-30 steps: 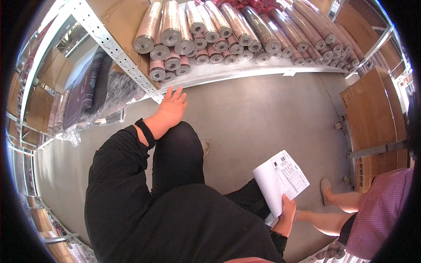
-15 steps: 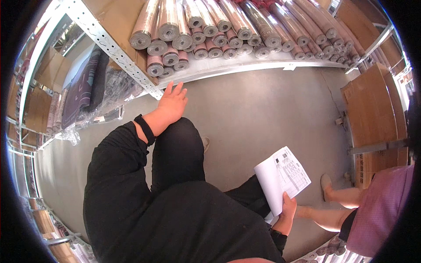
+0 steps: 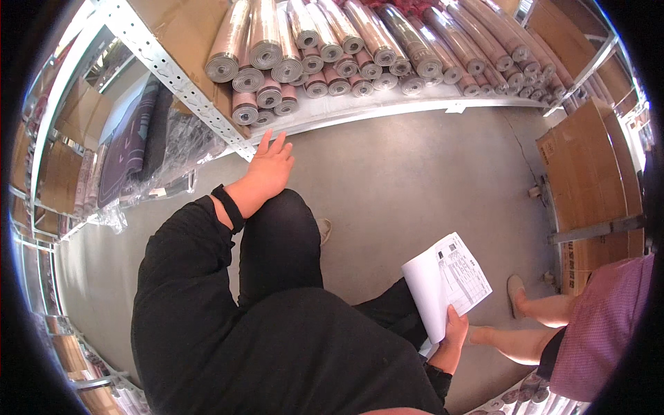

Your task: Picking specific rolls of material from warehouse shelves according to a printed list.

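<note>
My left hand hangs palm down over my bent knee with its fingers spread, holding nothing. Its fingertips point toward the front edge of the white metal shelf, apart from it as far as I can see. Low on the right, my right hand grips a stack of printed paper sheets by the lower edge. The top sheet is curled back, and the printed page beneath it faces up. Rolled mats, wrapped in clear film, lie piled on the shelf with their spiral ends toward me.
A perforated metal upright stands at the left of the rolls. Beyond it lie dark mats and crumpled plastic film. Large cardboard boxes stand at the right. Another person in a mauve top is close by on my right.
The papers have tilted slightly, and the view has shifted a little. Both hands keep nearly the same place and hold.
</note>
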The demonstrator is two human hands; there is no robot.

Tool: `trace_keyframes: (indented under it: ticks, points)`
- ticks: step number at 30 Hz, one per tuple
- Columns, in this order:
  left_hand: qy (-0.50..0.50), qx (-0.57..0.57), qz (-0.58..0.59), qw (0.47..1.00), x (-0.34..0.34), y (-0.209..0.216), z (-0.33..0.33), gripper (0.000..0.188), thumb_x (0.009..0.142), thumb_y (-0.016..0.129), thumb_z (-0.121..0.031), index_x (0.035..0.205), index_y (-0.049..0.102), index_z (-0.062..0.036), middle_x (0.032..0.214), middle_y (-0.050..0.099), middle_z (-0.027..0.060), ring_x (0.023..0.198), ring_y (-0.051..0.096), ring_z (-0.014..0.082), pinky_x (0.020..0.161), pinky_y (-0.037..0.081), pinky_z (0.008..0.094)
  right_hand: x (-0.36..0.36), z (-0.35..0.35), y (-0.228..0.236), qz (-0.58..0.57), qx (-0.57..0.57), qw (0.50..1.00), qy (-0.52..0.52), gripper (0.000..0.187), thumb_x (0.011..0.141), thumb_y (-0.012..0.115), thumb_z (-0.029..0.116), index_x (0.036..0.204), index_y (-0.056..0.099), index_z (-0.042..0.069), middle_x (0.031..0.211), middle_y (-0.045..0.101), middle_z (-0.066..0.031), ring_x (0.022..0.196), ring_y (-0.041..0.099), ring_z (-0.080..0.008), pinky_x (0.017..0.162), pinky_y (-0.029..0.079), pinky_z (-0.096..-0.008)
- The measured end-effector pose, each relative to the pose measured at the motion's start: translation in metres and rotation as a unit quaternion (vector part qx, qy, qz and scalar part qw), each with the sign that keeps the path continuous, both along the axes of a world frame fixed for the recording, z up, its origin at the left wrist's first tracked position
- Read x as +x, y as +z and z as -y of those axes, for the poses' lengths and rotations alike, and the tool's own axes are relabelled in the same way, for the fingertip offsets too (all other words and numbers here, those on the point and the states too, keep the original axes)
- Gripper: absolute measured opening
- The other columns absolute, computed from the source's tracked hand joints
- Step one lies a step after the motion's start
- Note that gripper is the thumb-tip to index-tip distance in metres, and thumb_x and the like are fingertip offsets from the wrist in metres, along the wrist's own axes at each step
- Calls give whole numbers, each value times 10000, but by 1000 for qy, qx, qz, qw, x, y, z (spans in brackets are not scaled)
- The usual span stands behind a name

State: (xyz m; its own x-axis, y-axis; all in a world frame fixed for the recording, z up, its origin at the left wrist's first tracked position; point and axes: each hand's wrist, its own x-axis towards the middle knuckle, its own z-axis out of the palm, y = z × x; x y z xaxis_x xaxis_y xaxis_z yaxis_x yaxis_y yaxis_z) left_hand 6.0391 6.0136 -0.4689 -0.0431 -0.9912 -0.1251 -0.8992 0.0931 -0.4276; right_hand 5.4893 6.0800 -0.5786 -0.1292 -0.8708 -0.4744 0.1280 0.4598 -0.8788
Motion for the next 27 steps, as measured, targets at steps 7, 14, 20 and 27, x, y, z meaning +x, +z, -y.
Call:
trace_keyframes:
  ticks: [7, 14, 20, 27]
  points:
    - [-9, -29, -28, 999, 5, -7, 0, 280, 826, 471, -174, 1018, 657, -88, 1299, 513, 93, 1354, 276, 292, 1117, 14, 542, -4, 5, 2, 29, 32, 999, 8, 390, 861, 513, 34, 1226, 466, -95, 1167, 578, -163, 1020, 576, -253, 914, 435, -349]
    - [-38, -57, -79, 995, -2, -12, 17, 264, 799, 498, -161, 985, 667, -81, 1249, 530, 103, 1325, 309, 310, 1107, 79, 568, -10, 1, 1, 6, 68, 997, -47, 398, 835, 539, 21, 1212, 484, -95, 1130, 594, -160, 976, 594, -250, 878, 460, -361]
    - [-57, -159, -190, 967, 35, -70, 28, 248, 772, 529, -116, 958, 668, -29, 1269, 504, 173, 1314, 310, 364, 1102, 101, 586, -17, -3, -30, -158, 121, 980, 26, 325, 830, 649, 222, 999, 648, -55, 906, 665, -99, 782, 601, -170, 688, 494, -339]
    - [-54, -22, -111, 992, 17, -33, 30, 278, 798, 493, -128, 1032, 627, -65, 1298, 495, 145, 1331, 284, 368, 1100, 78, 587, 3, 2, 4, -129, 68, 989, 34, 359, 840, 625, 202, 1122, 615, -20, 1025, 662, -109, 912, 609, -178, 826, 468, -314]
